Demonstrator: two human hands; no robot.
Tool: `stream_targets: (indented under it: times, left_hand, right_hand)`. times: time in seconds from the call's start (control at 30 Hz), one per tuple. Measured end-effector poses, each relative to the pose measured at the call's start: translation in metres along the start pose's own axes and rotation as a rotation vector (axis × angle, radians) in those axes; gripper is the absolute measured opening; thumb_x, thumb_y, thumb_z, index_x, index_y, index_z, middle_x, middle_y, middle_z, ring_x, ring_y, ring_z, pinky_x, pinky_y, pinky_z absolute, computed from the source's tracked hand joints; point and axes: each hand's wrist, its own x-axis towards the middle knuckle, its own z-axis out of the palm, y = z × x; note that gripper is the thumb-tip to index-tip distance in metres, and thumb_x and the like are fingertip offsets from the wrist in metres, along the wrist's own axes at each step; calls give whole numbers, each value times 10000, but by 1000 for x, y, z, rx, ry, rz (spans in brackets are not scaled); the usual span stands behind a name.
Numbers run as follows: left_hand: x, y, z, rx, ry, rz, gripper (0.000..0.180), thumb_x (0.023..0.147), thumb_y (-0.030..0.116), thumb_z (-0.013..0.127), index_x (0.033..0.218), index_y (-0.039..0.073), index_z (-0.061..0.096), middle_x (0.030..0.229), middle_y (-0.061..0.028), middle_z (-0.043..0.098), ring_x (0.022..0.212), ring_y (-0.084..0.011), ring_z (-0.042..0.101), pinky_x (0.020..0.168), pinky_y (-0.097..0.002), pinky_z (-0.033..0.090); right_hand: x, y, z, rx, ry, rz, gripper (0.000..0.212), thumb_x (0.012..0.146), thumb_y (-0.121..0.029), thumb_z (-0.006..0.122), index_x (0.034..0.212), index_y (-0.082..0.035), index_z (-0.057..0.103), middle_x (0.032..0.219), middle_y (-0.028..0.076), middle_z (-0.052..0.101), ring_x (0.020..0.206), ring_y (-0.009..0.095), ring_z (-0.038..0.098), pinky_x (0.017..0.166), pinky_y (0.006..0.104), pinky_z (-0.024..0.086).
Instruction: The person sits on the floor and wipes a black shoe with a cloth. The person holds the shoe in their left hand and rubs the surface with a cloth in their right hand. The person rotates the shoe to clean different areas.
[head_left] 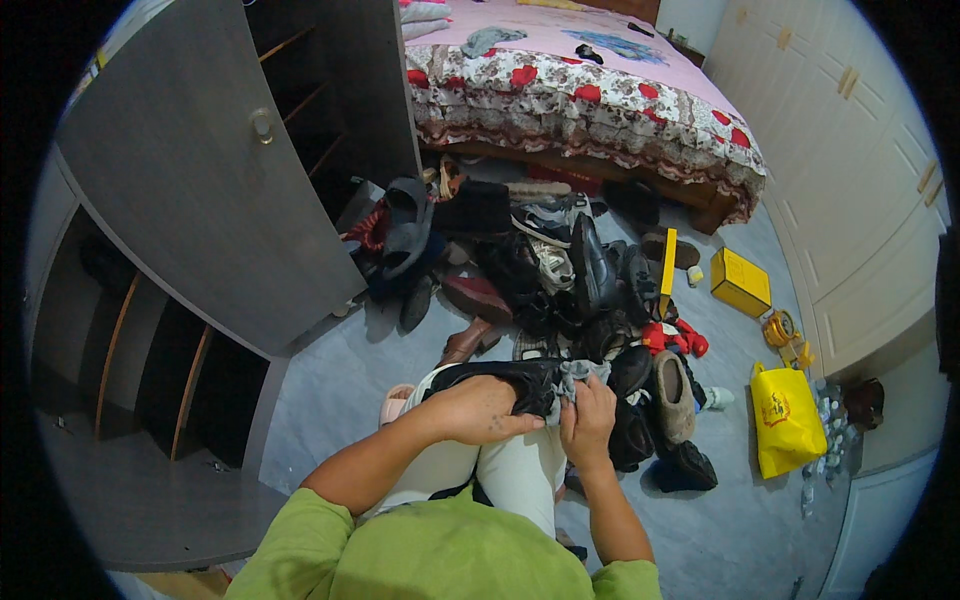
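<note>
Across my lap lies a black leather-like boot (532, 378), partly hidden by my hands. My left hand (485, 408) is closed on its near side, with the thumb pointing right. At its right end, my right hand (588, 415) pinches a crumpled grey cloth (578, 374) against the black leather. A big heap of mixed footwear spreads on the floor just beyond my knees. In it are a black leather shoe (592, 265), a brown boot (466, 342), grey slippers (408, 228) and, right of my hands, a fuzzy beige slipper (674, 398).
A grey cabinet door (215, 170) stands open at left, near low shelves (150, 350). The bed (580, 100) is beyond the heap. To the right are a yellow box (740, 282), a yellow bag (786, 420), clear plastic bottles (832, 440) and white wardrobes (850, 150).
</note>
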Motion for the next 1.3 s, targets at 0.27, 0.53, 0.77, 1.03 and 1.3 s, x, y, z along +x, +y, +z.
stream_targets:
  times: [0.27,0.53,0.77,1.03,1.3]
  left_hand:
    - [1,-2,0,21,-14,18,682,865,559,520,780,-114,596,736,-315,585,741,-453,595,673,-466,474]
    - [3,-2,0,15,-26,-10,697,865,565,515,818,-125,602,785,-325,593,788,-458,597,713,-462,477]
    - [2,-3,-1,-12,-17,-10,696,864,561,521,841,-129,609,815,-334,597,806,-461,595,731,-462,475]
    - [1,-2,-3,-29,-23,7,693,864,560,525,866,-128,609,819,-332,599,818,-459,595,740,-462,475]
    - [0,-1,-3,4,-45,8,698,863,562,519,879,-131,599,818,-330,599,811,-456,598,735,-458,475]
  right_hand:
    - [31,8,-2,172,-170,222,247,823,-122,581,1041,-5,583,950,183,592,845,346,582,729,389,459]
    - [36,17,3,537,-122,539,175,890,-160,525,905,0,595,696,39,529,640,101,457,592,265,397]
    - [2,14,11,660,122,603,221,931,-188,502,983,18,564,773,7,531,702,85,446,621,239,390]
    - [-12,11,14,339,198,317,289,899,-153,506,1100,51,550,947,192,596,840,335,588,772,369,463]
    - [32,15,-10,369,-134,250,254,869,-127,538,1053,39,592,899,202,606,803,364,602,715,368,477]
